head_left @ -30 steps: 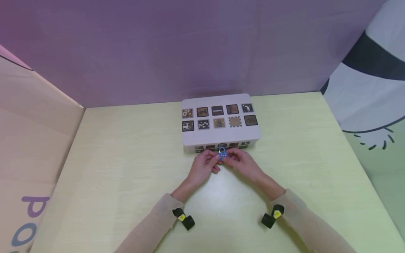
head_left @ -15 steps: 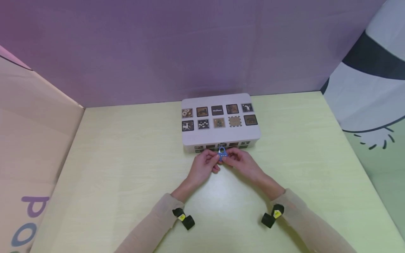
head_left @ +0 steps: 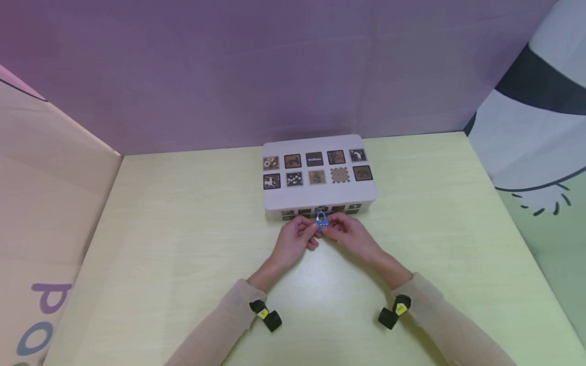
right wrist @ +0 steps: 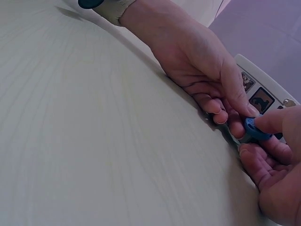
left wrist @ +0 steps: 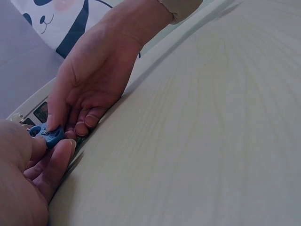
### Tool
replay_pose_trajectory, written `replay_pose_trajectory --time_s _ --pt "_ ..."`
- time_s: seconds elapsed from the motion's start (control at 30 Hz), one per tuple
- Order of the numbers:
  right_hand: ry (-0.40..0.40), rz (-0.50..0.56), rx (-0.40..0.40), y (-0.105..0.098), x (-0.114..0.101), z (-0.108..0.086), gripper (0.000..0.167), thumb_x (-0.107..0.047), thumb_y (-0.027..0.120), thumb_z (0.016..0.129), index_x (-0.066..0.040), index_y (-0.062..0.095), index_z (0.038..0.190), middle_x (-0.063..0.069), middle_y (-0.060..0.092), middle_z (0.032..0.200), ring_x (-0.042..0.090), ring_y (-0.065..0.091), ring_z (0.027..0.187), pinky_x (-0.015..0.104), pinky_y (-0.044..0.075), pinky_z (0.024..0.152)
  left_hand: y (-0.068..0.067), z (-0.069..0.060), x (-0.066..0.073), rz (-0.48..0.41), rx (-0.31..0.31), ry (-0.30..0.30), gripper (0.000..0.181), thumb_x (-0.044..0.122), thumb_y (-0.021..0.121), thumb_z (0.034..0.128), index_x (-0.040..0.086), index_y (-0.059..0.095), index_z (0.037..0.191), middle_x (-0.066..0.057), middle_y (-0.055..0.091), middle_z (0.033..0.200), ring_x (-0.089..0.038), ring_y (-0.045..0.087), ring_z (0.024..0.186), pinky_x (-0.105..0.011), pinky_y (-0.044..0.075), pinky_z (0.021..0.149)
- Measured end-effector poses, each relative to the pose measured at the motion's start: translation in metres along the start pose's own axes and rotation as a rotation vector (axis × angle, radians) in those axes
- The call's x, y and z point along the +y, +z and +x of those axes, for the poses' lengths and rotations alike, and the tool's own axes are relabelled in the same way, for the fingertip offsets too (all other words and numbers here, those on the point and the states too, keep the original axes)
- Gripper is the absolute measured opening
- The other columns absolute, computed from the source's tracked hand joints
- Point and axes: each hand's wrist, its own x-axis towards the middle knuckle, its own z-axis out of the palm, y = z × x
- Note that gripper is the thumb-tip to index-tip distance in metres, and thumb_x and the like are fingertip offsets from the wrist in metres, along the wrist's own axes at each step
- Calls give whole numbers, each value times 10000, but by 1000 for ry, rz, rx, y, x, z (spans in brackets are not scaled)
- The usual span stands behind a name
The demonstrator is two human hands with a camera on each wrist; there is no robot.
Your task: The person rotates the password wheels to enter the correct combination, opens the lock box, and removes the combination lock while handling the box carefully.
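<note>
A small blue combination padlock (head_left: pixel 322 222) sits at the front of a white lidded box (head_left: pixel 316 195), its shackle up against the box's metal clasp (right wrist: pixel 288 102). My left hand (head_left: pixel 293 241) pinches the padlock from the left, thumb on its face. From the right, my right hand (head_left: pixel 356 239) pinches the same padlock between thumb and fingers. In the right wrist view both thumbs meet on the blue padlock body (right wrist: pixel 256 132). The fingers hide much of the lock, and I cannot tell whether the shackle is fastened. The box lid is closed.
The box stands on a pale wood-grain table (head_left: pixel 192 218), near its back edge. Behind rises a purple fabric wall (head_left: pixel 229 76), with printed panels to the left and right. Each wrist wears a black strap with a small camera (head_left: pixel 389 318).
</note>
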Motion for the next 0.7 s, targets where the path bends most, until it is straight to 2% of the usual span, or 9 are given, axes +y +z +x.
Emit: replay_pose_trajectory --time_s 0.43,0.7 --pt "-18 16 -7 0 2 1 339 -198 656 1017 43 606 1251 146 668 1107 233 629 988 305 552 897 0 1 0 9 3 -6 145 33 580 1037 -72 588 1137 -205 712 992 -126 657 709 -251 636 665" --pt "-11 2 -8 -1 0 -1 339 -166 682 991 45 607 1246 133 656 1061 207 613 932 271 560 841 0 0 0 6 3 -5 148 34 584 1034 -74 588 1136 -203 710 986 -130 658 708 -255 637 664"
